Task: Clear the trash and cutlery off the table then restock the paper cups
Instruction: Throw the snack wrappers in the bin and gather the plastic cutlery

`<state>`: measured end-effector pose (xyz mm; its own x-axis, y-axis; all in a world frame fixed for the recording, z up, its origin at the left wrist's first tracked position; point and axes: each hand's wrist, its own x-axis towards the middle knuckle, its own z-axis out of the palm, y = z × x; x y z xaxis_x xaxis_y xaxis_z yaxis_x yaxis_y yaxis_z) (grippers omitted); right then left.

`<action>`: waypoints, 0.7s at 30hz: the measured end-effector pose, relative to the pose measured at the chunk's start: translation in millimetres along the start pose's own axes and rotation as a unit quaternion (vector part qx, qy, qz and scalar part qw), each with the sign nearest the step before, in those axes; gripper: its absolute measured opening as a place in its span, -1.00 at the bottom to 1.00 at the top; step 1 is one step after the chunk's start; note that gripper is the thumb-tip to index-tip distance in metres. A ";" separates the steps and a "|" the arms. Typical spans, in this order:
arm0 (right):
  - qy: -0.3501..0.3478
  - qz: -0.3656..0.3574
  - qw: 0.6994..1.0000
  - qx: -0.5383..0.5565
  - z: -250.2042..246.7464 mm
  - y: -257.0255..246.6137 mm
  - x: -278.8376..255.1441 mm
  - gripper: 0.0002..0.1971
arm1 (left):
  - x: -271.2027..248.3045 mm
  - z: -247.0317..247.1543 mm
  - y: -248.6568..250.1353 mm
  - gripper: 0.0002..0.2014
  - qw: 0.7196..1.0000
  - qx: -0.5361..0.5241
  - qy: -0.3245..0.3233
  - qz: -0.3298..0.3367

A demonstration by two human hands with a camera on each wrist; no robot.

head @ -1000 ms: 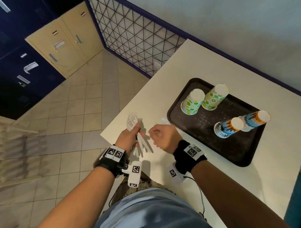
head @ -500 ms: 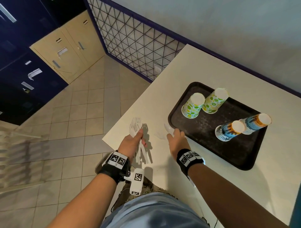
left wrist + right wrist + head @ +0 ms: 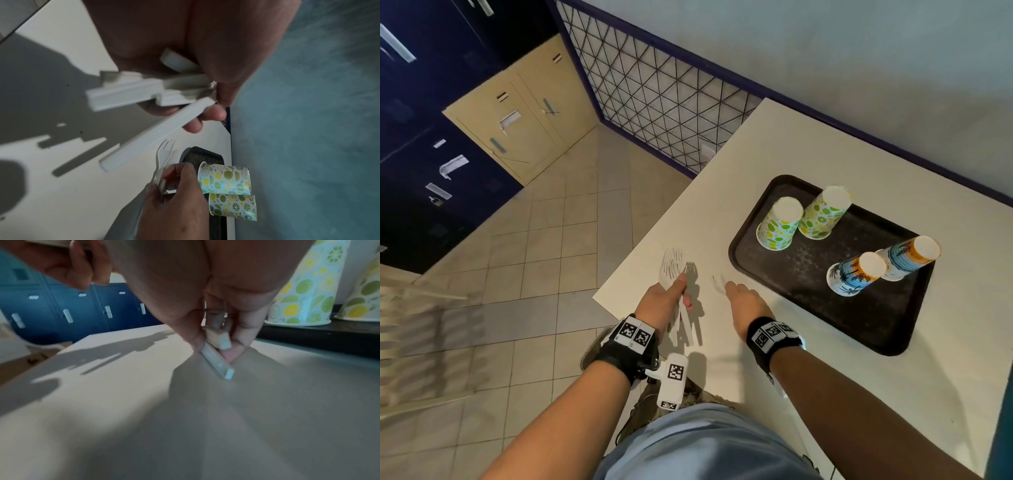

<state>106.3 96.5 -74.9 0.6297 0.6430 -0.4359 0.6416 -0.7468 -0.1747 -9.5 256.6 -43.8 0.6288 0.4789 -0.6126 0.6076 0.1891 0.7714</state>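
Note:
My left hand (image 3: 681, 291) grips a bundle of white plastic forks (image 3: 671, 267) over the table's near-left corner; their handles (image 3: 154, 92) fan out below the palm. Just to its right, my right hand (image 3: 729, 289) pinches white plastic cutlery (image 3: 718, 283) low over the table (image 3: 774, 154), beside the tray. Two handles (image 3: 218, 353) show between thumb and fingers, and a fork head (image 3: 165, 149) sticks out. On the black tray (image 3: 808, 274) stand upside-down paper cups: two green-patterned (image 3: 779, 222) (image 3: 823, 214) and two blue-and-orange (image 3: 856, 274) (image 3: 907, 257).
The table's left edge drops to a tiled floor (image 3: 551, 257). A wire mesh panel (image 3: 654, 102) and a wall run behind the table. Beige cabinets (image 3: 524, 120) and dark blue lockers (image 3: 431, 171) stand across the floor. A white chair (image 3: 414, 325) is at the far left.
My right hand moved away from the left hand, reached to the loose cutlery beside the tray and took hold of it. The left hand kept its grip on the forks.

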 end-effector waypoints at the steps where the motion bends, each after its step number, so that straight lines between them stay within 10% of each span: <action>1: 0.001 -0.002 0.999 0.034 -1.3 0.8 -1.6 -0.46 | -1.5 1.5 2.6 -0.35 1.000 -0.007 0.002 -0.006; 7: 0.052 -0.013 0.967 0.250 -30.3 -10.9 -15.0 -0.79 | -7.2 10.7 24.9 -0.54 0.996 -0.084 0.037 -0.015; 21: 0.161 0.009 0.836 0.525 -71.0 -41.2 -41.8 -0.73 | -27.7 25.2 57.5 -0.44 0.998 0.011 0.061 0.031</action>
<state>84.6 112.5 13.2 0.8290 0.5160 -0.2156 -0.0003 -0.3852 -0.9228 20.3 232.5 13.2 0.6027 0.5896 -0.5377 0.5807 0.1382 0.8023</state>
